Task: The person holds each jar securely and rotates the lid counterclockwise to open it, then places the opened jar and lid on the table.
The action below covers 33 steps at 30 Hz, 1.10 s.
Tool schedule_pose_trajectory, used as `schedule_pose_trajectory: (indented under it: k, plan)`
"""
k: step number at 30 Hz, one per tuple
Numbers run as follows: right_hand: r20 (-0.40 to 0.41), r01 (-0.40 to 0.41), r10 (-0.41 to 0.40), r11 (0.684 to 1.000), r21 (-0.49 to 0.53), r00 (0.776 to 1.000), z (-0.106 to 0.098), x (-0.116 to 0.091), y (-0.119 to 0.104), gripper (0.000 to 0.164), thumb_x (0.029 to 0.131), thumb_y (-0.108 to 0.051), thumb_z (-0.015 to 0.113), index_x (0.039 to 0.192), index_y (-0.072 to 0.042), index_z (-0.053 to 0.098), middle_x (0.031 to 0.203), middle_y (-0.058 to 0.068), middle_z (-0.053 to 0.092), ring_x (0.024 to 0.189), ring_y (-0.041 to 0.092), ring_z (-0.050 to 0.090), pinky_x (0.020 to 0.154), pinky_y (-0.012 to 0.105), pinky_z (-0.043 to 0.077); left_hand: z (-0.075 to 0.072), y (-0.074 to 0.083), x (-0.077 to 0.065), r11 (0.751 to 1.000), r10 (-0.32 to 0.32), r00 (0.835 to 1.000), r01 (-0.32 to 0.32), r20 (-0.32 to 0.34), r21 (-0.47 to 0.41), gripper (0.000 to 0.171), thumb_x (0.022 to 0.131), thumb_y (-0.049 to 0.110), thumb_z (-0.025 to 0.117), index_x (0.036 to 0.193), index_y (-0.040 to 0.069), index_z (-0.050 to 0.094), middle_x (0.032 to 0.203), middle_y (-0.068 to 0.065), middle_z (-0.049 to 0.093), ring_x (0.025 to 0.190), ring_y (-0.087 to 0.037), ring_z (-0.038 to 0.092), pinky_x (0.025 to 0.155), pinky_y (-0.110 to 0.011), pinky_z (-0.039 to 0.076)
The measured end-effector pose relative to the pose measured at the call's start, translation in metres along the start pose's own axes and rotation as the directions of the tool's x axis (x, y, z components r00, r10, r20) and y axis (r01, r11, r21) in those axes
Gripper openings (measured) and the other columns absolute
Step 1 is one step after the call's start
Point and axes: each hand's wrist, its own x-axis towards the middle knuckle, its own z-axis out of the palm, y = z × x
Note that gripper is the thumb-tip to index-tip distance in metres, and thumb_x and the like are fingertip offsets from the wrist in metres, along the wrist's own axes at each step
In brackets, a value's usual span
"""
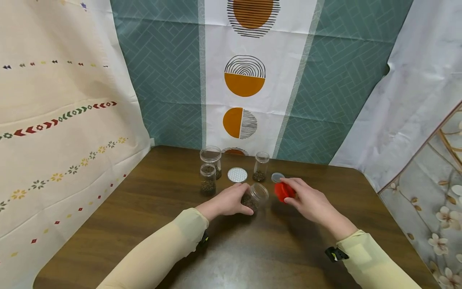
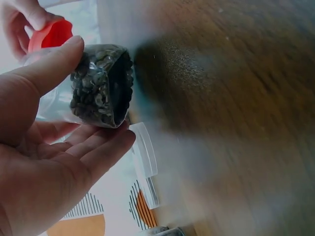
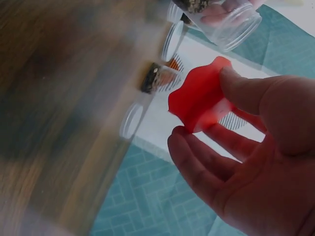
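Observation:
My left hand grips a clear open-mouthed jar with small dark grains in it. The jar leans with its mouth toward my right hand. In the left wrist view the thumb and fingers lie on opposite sides of it, and the grains gather at its base. My right hand pinches a red wavy-edged piece between thumb and fingers, just right of the jar's mouth. In the right wrist view the red piece is apart from the jar's rim.
Behind my left hand stand a wide clear jar and a narrower jar, both with dark grains. Another small jar stands at the back. A white patterned disc and a clear lid lie near it. Patterned cloths hang around the table.

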Motion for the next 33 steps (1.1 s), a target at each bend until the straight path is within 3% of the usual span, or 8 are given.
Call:
schedule_pose_trajectory:
  k: [9,12,20,23,27,28,30,33]
  plan:
    - [0.065,-0.093,0.095,0.995,-0.040,0.993,0.003,0.003,0.006,0.065,0.098,-0.024,0.086,0.156,-0.008,0.060,0.143,0.019,0.066,0.115,0.037,0.070,0.085,0.059,0.061,0.005,0.004,0.016,0.999,-0.046,0.998,0.046,-0.033,-0.005,0.066,0.088,0.036,0.097,0.135,0.007,0.062,0.128,-0.006,0.075,0.119,-0.025,0.071,0.103,-0.042,0.054]
    - [0.085,-0.111,0.116,0.992,-0.061,0.990,0.006,0.005,0.009,0.063,0.098,-0.027,0.086,0.154,-0.008,0.062,0.143,0.019,0.066,0.115,0.037,0.070,0.085,0.059,0.061,0.010,-0.001,0.026,0.999,-0.052,0.998,0.052,-0.030,-0.012,0.066,0.086,0.039,0.098,0.132,0.006,0.063,0.126,-0.007,0.075,0.118,-0.026,0.071,0.103,-0.044,0.055]
    - [0.148,-0.151,0.167,0.982,-0.113,0.975,0.016,0.009,0.014,0.062,0.098,-0.031,0.085,0.152,-0.008,0.064,0.141,0.017,0.067,0.112,0.035,0.070,0.085,0.059,0.059,0.055,-0.058,0.083,0.997,-0.055,0.997,0.058,-0.061,0.045,0.077,0.078,0.060,0.098,0.132,0.016,0.064,0.121,0.002,0.075,0.113,-0.020,0.072,0.096,-0.041,0.057]
    - [0.160,-0.155,0.173,0.980,-0.121,0.972,0.019,0.011,0.015,0.062,0.099,-0.031,0.084,0.153,-0.009,0.064,0.142,0.017,0.067,0.114,0.036,0.069,0.086,0.060,0.059,0.050,-0.050,0.084,0.996,-0.069,0.996,0.071,-0.054,0.046,0.074,0.080,0.057,0.098,0.130,0.013,0.065,0.119,0.000,0.075,0.110,-0.022,0.072,0.093,-0.043,0.058]
    - [0.164,-0.153,0.172,0.980,-0.126,0.971,0.022,0.015,0.017,0.061,0.099,-0.031,0.084,0.152,-0.008,0.065,0.142,0.017,0.068,0.114,0.036,0.069,0.087,0.060,0.059,0.030,-0.022,0.069,0.994,-0.099,0.994,0.101,-0.044,0.034,0.068,0.085,0.048,0.097,0.130,0.009,0.065,0.122,-0.006,0.075,0.114,-0.028,0.072,0.096,-0.046,0.058]
    - [0.163,-0.151,0.171,0.980,-0.128,0.972,0.022,0.016,0.017,0.060,0.099,-0.030,0.084,0.152,-0.008,0.065,0.141,0.017,0.068,0.114,0.035,0.069,0.088,0.060,0.059,0.031,-0.024,0.069,0.995,-0.089,0.994,0.091,-0.055,0.037,0.069,0.085,0.052,0.096,0.131,0.010,0.065,0.123,-0.006,0.075,0.115,-0.028,0.072,0.097,-0.045,0.057]
    - [0.162,-0.146,0.167,0.980,-0.131,0.973,0.024,0.017,0.018,0.060,0.099,-0.030,0.083,0.151,-0.008,0.065,0.140,0.017,0.068,0.114,0.035,0.069,0.088,0.060,0.059,0.022,-0.012,0.062,0.994,-0.106,0.993,0.107,-0.049,0.028,0.068,0.087,0.048,0.095,0.133,0.009,0.065,0.126,-0.007,0.075,0.118,-0.029,0.071,0.101,-0.045,0.056]
    - [0.167,-0.143,0.165,0.980,-0.136,0.972,0.026,0.019,0.020,0.059,0.099,-0.030,0.083,0.150,-0.007,0.066,0.138,0.018,0.069,0.113,0.035,0.069,0.088,0.059,0.059,0.028,-0.019,0.067,0.995,-0.088,0.993,0.092,-0.074,0.049,0.072,0.085,0.054,0.095,0.133,0.010,0.065,0.126,-0.007,0.075,0.117,-0.028,0.071,0.100,-0.043,0.056]
